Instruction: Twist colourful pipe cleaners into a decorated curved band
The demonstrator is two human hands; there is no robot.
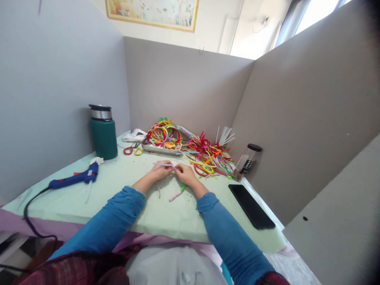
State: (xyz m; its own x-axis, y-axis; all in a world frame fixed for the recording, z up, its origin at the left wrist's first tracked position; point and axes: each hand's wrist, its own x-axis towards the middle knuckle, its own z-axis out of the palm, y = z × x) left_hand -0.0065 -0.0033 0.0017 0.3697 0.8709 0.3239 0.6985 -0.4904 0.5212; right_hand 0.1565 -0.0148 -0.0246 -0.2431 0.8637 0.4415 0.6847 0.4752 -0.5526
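Above the middle of the table my two hands meet, fingertips nearly touching. Between them runs a thin lilac pipe cleaner, its free end sticking out to the left over my left hand. My left hand is closed in a pinch on it. My right hand pinches the same piece at its right end; the exact grip is too small to make out. Just below my right hand lies a small pink and green pipe cleaner piece. A thin greyish strand rests near my left wrist.
A metal tray of colourful pipe cleaner shapes and a loose heap of pipe cleaners lie at the back. Left are a green bottle and a corded blue glue gun. Right are a black phone and a clear bottle.
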